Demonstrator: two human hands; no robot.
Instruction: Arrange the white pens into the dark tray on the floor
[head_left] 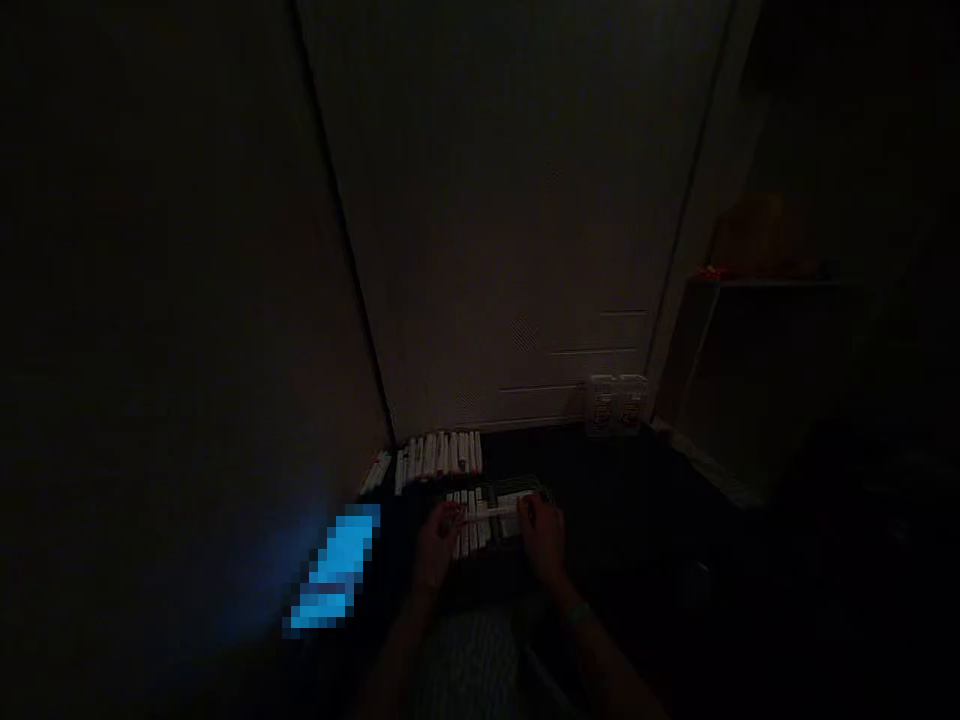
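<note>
Your left hand (436, 545) and right hand (544, 535) are apart, holding a slim white stick (491, 512) between them, over a near row of pale sticks (469, 540); another row (442, 456) lies lined up beyond (too dark to judge what remains).

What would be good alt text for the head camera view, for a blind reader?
In near darkness, the left hand and right hand hold a slim pale object between them, above narrow white items. Behind are a row of similar items and, farther right, pale-edged packages; a pixelated blue patch glows at lower left.
</note>
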